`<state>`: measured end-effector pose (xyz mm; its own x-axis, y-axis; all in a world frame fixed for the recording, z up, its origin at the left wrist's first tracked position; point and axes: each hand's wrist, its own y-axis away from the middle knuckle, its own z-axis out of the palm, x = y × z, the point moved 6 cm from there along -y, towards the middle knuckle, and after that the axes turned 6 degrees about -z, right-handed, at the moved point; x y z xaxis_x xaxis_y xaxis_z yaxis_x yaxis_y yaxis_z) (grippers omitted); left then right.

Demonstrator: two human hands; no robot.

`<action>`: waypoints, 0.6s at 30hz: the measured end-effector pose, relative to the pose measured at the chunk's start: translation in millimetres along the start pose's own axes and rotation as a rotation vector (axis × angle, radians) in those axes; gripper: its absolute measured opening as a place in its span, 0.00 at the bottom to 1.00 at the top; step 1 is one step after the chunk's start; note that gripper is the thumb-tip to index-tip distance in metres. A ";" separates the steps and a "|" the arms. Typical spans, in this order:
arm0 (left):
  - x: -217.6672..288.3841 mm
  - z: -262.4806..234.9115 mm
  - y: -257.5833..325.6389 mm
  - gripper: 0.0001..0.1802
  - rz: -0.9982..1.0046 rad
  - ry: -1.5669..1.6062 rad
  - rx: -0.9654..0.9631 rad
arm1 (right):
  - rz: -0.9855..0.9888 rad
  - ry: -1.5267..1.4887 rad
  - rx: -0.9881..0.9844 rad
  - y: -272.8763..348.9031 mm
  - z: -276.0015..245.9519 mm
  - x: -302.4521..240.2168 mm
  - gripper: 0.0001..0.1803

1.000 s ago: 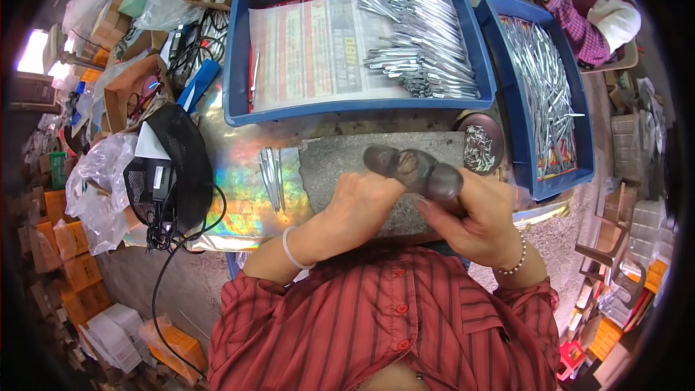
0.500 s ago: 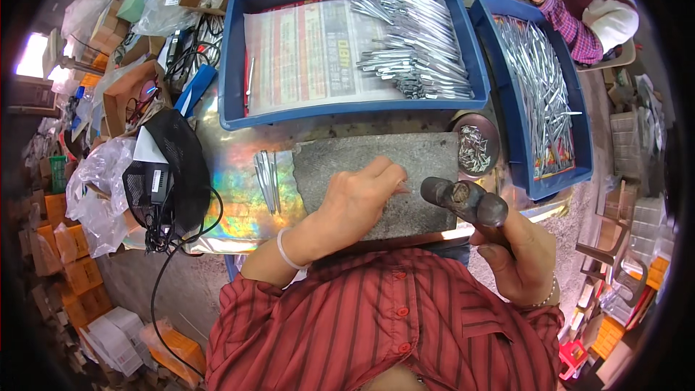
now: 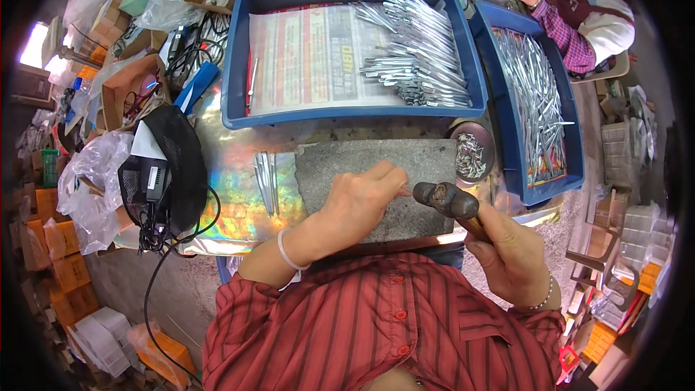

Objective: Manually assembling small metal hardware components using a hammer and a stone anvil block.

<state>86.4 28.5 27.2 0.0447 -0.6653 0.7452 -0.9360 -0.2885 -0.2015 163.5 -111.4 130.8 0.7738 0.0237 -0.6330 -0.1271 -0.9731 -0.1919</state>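
My right hand (image 3: 510, 257) is wrapped round the wooden handle of a hammer (image 3: 457, 204), whose dark, worn head hangs just right of my left fingertips. Over a rough grey slab (image 3: 416, 156), my left hand (image 3: 362, 199) is closed in a pinch; whatever its fingers hold is hidden. Left of the slab lie several slim silvery metal pieces (image 3: 266, 181). By the slab's right end, a round dark dish (image 3: 489, 150) holds small metal pins.
Beyond the slab stands a blue tray (image 3: 340, 119) with paper and piled metal pieces. Another blue tray (image 3: 517, 174) of metal pieces is to its right. A co-worker (image 3: 572, 29) sits at far right. A black mesh bag (image 3: 184, 166) and cable lie left.
The hammer head has moved left and tilted, closer to my left hand. My left hand stays pinched over the slab. The co-worker's hands now hold up a clear plastic bag.
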 end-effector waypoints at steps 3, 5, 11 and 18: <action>0.2 -0.1 -0.2 0.11 -0.006 -0.001 -0.001 | -0.005 0.048 0.017 -2.5 -2.1 -4.1 0.35; -0.6 -0.8 -0.5 0.12 0.003 0.018 0.011 | 0.042 0.067 -0.012 -4.4 -1.6 -5.3 0.31; 6.0 0.2 -3.0 0.11 0.039 0.037 0.011 | 0.540 -0.012 -0.651 33.9 -22.8 -15.6 0.25; -3.0 1.8 0.4 0.11 0.043 0.018 0.009 | 0.211 0.312 0.001 3.0 -26.5 -27.7 0.12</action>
<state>86.5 29.2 23.7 -0.0017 -0.6645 0.7473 -0.9339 -0.2662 -0.2388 158.1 -121.1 167.6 0.8822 -0.2484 -0.4000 -0.3047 -0.9489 -0.0827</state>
